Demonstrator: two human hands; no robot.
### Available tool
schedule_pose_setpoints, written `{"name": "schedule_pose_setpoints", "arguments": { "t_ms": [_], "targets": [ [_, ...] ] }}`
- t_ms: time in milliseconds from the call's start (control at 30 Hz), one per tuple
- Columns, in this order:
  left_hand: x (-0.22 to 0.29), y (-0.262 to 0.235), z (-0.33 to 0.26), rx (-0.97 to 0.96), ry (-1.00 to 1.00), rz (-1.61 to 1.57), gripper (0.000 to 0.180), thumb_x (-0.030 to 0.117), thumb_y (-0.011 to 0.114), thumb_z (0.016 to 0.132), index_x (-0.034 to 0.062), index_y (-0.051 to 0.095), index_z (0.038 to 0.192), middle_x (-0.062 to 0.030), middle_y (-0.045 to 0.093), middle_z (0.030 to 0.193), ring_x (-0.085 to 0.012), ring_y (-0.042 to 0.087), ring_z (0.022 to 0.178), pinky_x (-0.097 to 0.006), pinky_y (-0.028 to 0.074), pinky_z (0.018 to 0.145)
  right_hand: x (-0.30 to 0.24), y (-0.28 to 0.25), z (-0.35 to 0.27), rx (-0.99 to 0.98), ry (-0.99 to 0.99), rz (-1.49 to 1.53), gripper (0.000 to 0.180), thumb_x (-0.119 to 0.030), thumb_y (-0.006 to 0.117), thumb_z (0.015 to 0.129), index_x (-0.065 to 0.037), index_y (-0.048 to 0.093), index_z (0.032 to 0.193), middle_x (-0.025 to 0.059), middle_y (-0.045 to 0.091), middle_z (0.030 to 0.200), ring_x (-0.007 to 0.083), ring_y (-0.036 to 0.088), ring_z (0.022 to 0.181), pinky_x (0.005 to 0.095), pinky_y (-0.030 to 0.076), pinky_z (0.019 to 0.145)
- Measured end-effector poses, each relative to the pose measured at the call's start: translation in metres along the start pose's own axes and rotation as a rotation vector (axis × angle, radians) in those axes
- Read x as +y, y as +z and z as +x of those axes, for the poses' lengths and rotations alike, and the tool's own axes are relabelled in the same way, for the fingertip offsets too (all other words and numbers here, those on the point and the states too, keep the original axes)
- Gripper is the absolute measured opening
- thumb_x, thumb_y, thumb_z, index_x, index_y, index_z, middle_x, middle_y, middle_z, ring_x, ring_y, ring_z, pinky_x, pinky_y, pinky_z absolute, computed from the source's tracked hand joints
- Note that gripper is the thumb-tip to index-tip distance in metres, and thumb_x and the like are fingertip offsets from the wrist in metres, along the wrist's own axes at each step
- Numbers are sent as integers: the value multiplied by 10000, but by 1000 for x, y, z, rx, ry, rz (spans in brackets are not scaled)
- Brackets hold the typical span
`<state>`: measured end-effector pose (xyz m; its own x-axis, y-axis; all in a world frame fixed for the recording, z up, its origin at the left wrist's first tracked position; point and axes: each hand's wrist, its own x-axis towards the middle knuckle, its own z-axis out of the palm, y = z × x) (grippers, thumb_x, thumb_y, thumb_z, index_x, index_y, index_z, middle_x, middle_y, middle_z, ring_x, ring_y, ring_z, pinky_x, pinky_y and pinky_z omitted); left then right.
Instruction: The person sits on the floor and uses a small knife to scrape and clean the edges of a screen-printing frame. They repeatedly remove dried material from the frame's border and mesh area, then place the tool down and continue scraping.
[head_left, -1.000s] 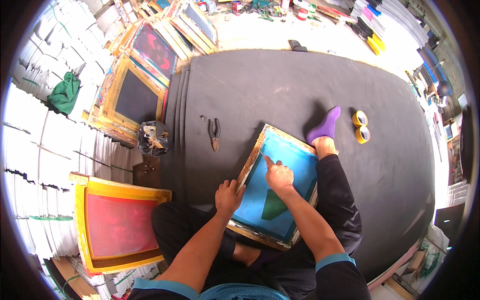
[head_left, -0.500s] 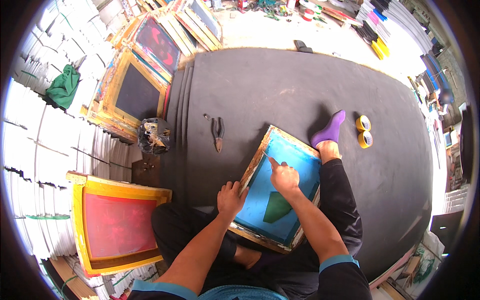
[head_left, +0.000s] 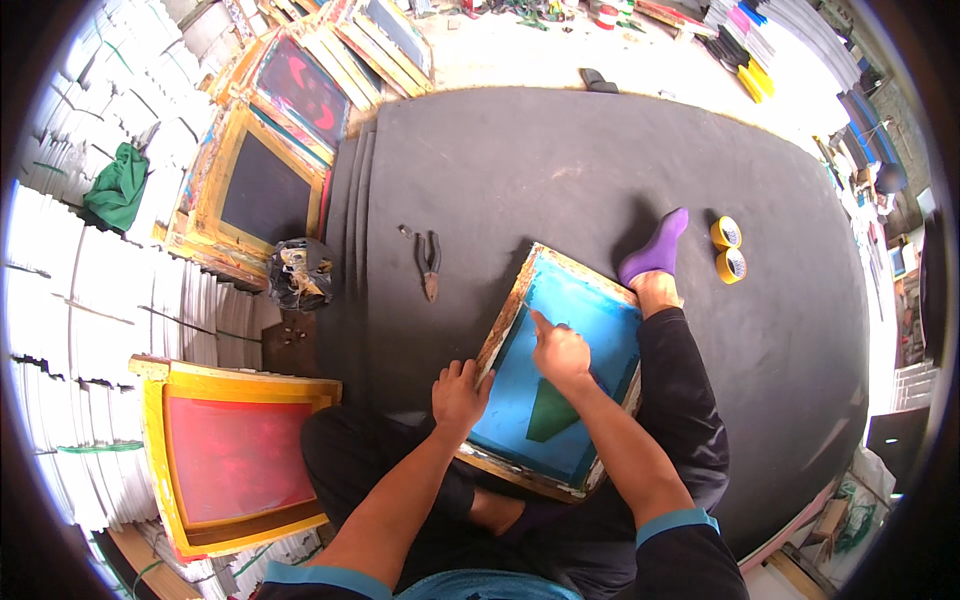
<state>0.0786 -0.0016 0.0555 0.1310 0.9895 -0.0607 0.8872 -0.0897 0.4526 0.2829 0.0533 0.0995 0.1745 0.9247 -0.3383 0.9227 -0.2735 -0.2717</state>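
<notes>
A wooden screen printing frame with blue mesh and a dark green patch lies tilted across my lap, beside my outstretched leg. My left hand grips its left edge, thumb on the wood and fingers curled outside. Over the mesh, my right hand is closed with its index finger stretched toward the upper left inner edge. A thin pale tip shows just past that finger; what the hand holds is mostly hidden.
Pliers lie on the black sheets left of the frame. Two yellow tape rolls sit beyond my purple-socked foot. A yellow-edged red screen stands left, near a black plastic bag, more screens and white stacks.
My right hand has shifted slightly left and down along the frame's left inner edge. My left hand stays at the frame's edge. The whole view has shifted a little.
</notes>
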Motion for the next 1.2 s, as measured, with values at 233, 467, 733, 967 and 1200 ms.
{"name": "schedule_pose_setpoints", "arguments": {
  "t_ms": [233, 467, 733, 967, 1200],
  "targets": [
    [1, 4, 1, 75, 33, 4, 349, 381, 715, 932, 47, 631, 984, -183, 643, 968, -405, 660, 907, -523, 533, 771, 34, 35, 17, 102, -56, 489, 350, -269, 601, 990, -264, 692, 1329, 149, 767, 1094, 378, 730, 1027, 508, 574, 920],
    [-4, 12, -3, 56, 7, 50, 362, 433, 680, 951, 77, 620, 966, -155, 626, 959, -383, 648, 911, -522, 525, 755, 31, 34, 11, 152, -116, 152, 329, -240, 642, 979, -290, 731, 1292, 189, 752, 1004, 402, 734, 878, 496, 591, 813],
    [-1, 12, 1, 65, 40, 55, 383, 449, 675, 952, 71, 618, 978, -162, 627, 971, -395, 645, 918, -527, 524, 757, 37, 36, 47, -199, 146, 1104, 381, -237, 632, 991, -170, 687, 1362, 186, 756, 1070, 307, 761, 923, 435, 585, 818],
    [-1, 7, -2, 68, 38, 11, 352, 380, 715, 937, 49, 603, 976, -194, 625, 966, -424, 649, 905, -549, 525, 770, 35, 29, 16, 138, -61, 377, 353, -306, 583, 999, -306, 698, 1333, 204, 751, 1029, 421, 723, 980, 520, 581, 888],
    [1, 5, -2, 59, 15, -8, 372, 401, 715, 933, 46, 623, 995, -187, 635, 982, -413, 651, 923, -538, 526, 788, 26, 11, 7, 164, -74, 97, 334, -291, 568, 1011, -311, 661, 1331, 200, 744, 953, 408, 742, 860, 515, 601, 782]
  ]
}}
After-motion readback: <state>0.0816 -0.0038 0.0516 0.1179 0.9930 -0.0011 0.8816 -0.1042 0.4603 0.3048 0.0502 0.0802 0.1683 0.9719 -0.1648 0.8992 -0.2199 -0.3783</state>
